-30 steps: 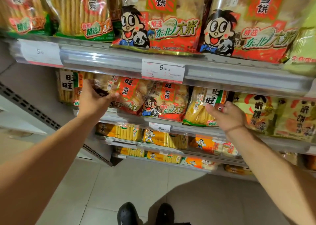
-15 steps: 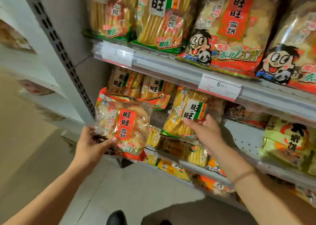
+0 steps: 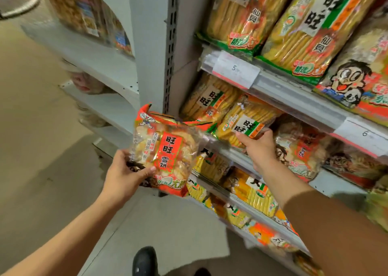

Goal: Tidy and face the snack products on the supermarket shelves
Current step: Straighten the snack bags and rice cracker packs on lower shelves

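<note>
My left hand (image 3: 123, 175) grips a red rice-cracker bag (image 3: 168, 149) by its lower left corner, held off the shelf in front of the grey upright post (image 3: 151, 44). My right hand (image 3: 258, 147) grips the lower edge of a yellow senbei bag (image 3: 245, 122) with a green-and-white label, lying tilted on the second shelf (image 3: 228, 149). Another yellow bag (image 3: 207, 99) stands behind it to the left. A red bag with a cartoon face (image 3: 302, 147) lies on the same shelf to the right of my right hand.
The top shelf (image 3: 294, 91) carries large yellow senbei bags (image 3: 237, 13) and a red cartoon bag (image 3: 361, 76), with price tags (image 3: 236, 69) on its rail. Lower shelves hold several small yellow and orange packs (image 3: 254, 191). A neighbouring shelf unit (image 3: 94, 51) stands left. My shoes (image 3: 144, 261) show on the tiled floor.
The view has swung left and closer to the shelf end. My left hand pulled the red bag out off the shelf. My right hand slid the yellow bag leftward along the second shelf.
</note>
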A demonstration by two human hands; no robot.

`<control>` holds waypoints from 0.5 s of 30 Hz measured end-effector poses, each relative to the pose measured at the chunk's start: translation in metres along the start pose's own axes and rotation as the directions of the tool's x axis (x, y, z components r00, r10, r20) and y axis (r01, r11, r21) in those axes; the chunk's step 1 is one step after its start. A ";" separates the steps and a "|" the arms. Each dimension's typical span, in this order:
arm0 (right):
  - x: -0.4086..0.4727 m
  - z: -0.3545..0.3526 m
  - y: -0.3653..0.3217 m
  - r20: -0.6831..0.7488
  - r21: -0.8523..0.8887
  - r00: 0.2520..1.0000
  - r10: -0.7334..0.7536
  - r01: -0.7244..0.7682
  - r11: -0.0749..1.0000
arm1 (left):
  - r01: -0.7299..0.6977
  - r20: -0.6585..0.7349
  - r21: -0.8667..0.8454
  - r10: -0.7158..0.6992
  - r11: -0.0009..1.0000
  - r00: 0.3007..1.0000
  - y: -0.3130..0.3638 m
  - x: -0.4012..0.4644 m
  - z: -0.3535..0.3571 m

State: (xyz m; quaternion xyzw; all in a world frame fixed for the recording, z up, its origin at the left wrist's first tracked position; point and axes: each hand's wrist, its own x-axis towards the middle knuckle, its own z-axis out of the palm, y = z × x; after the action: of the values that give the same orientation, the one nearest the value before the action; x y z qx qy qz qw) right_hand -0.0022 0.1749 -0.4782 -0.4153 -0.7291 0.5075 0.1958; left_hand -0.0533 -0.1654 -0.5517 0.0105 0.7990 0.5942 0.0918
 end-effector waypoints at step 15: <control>-0.007 0.005 -0.006 0.044 -0.192 0.999 0.011 -0.002 0.981 | -0.004 0.141 -0.020 0.007 1.000 0.990 0.015 -0.015 0.019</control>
State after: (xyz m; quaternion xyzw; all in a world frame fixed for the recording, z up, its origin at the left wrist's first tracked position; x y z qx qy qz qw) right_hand -0.0037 0.1656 -0.4739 -0.4232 -0.7774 0.4448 0.1367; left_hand -0.0374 -0.1452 -0.5408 0.0537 0.7844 0.6002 0.1468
